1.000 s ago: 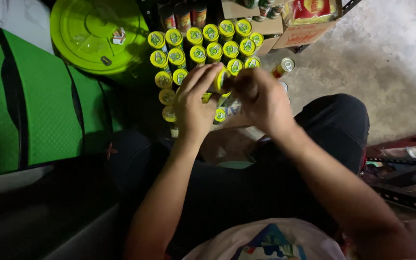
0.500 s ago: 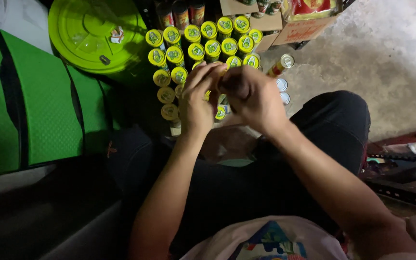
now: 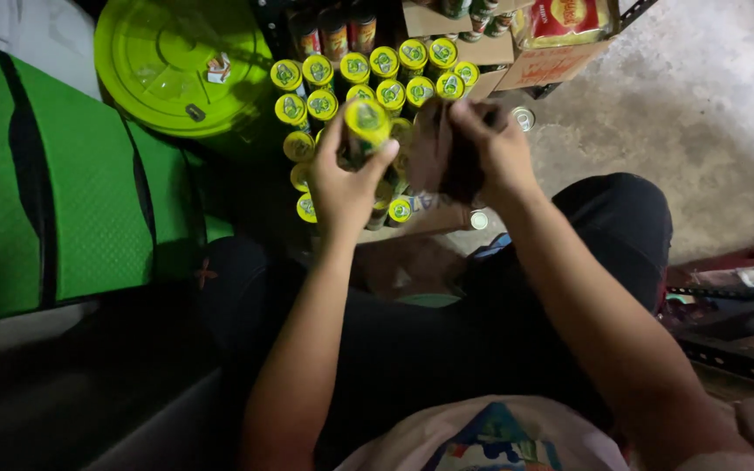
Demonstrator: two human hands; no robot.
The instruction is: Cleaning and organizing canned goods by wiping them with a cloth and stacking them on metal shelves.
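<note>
While the left hand (image 3: 348,179) closes around a small yellow-capped bottle (image 3: 366,122), lifted just above the packed cluster of bottles (image 3: 368,74) in front of the seated person's knees, the right hand (image 3: 482,153) holds a dark cloth (image 3: 447,153) bunched against the bottle's side. The left fingers curl round the body below the cap, thumb on one side, so the grip is shut firmly on it; the right hand is folded over the cloth, pinching it.

Judging by its size and how easily one hand carries it, the bottle is probably light, stiff and smooth-walled, perhaps glass or hard plastic, so it may be slippery and could break if dropped on the concrete floor (image 3: 700,113). The body, not the cap, looks like the safest place to hold it.

Its long axis runs roughly along the line of sight, cap facing up towards the camera, base pointing down at the others, with a slight tilt away from the person. A round green lid (image 3: 176,61) lies to the left, beside a green bag (image 3: 63,192); a cardboard box (image 3: 551,61) stands beyond the cluster.
</note>
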